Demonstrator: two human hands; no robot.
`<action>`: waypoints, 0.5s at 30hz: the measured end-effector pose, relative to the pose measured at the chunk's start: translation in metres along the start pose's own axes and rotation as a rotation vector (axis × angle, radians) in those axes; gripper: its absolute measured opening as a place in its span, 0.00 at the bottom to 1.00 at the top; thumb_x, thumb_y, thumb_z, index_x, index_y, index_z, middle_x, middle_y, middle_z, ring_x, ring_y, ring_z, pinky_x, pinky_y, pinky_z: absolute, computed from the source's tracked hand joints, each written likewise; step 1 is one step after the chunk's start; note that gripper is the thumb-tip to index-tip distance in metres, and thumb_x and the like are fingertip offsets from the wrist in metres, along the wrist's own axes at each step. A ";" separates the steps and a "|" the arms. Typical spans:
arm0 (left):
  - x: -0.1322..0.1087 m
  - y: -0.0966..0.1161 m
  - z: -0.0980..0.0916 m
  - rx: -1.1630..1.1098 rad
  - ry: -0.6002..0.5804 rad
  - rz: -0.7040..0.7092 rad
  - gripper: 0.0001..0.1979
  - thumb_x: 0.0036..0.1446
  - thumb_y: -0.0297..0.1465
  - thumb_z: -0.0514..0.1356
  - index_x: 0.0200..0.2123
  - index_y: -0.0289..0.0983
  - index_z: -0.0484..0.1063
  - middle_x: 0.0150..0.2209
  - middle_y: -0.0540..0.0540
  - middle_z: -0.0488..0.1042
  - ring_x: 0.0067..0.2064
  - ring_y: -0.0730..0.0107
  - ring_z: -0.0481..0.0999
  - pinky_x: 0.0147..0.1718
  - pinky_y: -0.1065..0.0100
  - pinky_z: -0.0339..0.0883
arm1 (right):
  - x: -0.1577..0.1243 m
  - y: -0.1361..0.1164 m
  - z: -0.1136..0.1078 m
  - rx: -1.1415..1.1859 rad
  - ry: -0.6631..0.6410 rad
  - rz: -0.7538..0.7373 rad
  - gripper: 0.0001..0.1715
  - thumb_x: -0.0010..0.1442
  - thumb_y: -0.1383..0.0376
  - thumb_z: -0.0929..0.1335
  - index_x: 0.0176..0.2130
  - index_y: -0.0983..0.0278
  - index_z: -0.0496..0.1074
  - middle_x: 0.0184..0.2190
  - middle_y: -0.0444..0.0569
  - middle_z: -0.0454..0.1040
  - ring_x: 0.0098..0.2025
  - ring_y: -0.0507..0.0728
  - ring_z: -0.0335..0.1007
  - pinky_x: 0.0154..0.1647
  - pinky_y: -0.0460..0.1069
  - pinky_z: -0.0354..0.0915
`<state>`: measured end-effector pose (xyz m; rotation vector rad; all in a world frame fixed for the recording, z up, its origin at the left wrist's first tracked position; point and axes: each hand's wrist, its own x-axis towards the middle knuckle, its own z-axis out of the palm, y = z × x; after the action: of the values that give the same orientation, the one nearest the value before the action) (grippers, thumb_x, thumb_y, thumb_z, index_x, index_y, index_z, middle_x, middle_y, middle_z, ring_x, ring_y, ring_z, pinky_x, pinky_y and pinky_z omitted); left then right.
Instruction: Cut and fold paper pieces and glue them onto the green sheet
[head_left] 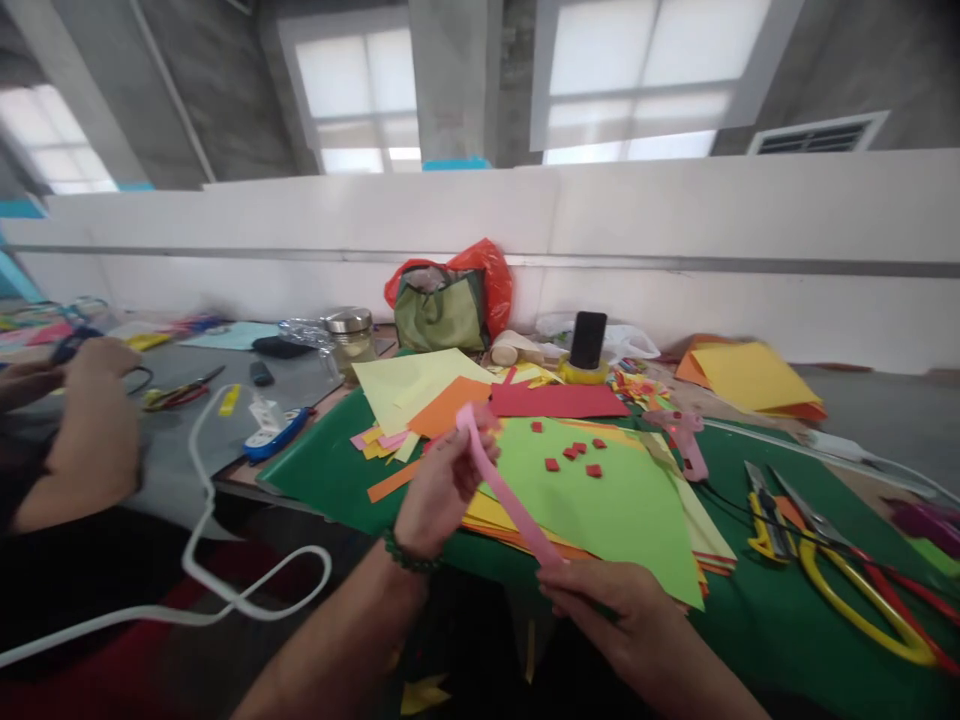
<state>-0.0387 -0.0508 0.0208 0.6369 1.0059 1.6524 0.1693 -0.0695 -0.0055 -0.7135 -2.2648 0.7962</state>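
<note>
A long pink paper strip (514, 505) runs slantwise between my two hands. Its upper end curls over the fingers of my left hand (442, 485), which is closed on it and wears a green bead bracelet. At the lower end, my right hand (607, 600) pinches the strip between thumb and fingers. Beneath and beyond the strip lies a stack of light green paper (615, 530), with several small red paper squares (570, 453) scattered on top. A red paper sheet (559, 400) and an orange sheet (454, 405) lie just past my left hand.
To the right are a pink glue gun (684, 440), a box cutter (769, 520) and yellow-handled scissors (847, 580). A phone (587, 340) stands at the back near a green bag (441, 312). On the left, another person's arm (90, 420) works beside a power strip (276, 432) with a white cable.
</note>
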 end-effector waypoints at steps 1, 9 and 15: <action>0.004 0.011 -0.001 0.087 -0.003 0.035 0.12 0.52 0.40 0.60 0.35 0.37 0.70 0.25 0.49 0.73 0.27 0.72 0.73 0.32 0.70 0.69 | -0.002 -0.004 0.001 -0.019 -0.006 -0.014 0.13 0.62 0.64 0.65 0.44 0.58 0.77 0.38 0.47 0.81 0.39 0.56 0.78 0.41 0.46 0.74; 0.063 0.136 -0.023 0.942 -0.222 0.418 0.20 0.59 0.32 0.45 0.48 0.28 0.66 0.24 0.56 0.60 0.24 0.88 0.57 0.31 0.73 0.48 | -0.017 -0.007 -0.005 -0.212 -0.012 -0.070 0.17 0.62 0.68 0.63 0.50 0.62 0.73 0.41 0.51 0.80 0.40 0.56 0.77 0.41 0.48 0.73; 0.133 0.142 -0.087 1.601 -0.078 0.123 0.18 0.42 0.38 0.57 0.35 0.32 0.74 0.23 0.48 0.74 0.27 0.67 0.71 0.28 0.71 0.63 | -0.041 0.030 -0.019 -0.272 0.095 -0.073 0.16 0.60 0.66 0.66 0.49 0.57 0.73 0.40 0.46 0.81 0.39 0.55 0.79 0.39 0.44 0.74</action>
<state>-0.2208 0.0358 0.0891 1.7481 2.1662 0.5666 0.2177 -0.0697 -0.0294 -0.7685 -2.3212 0.4141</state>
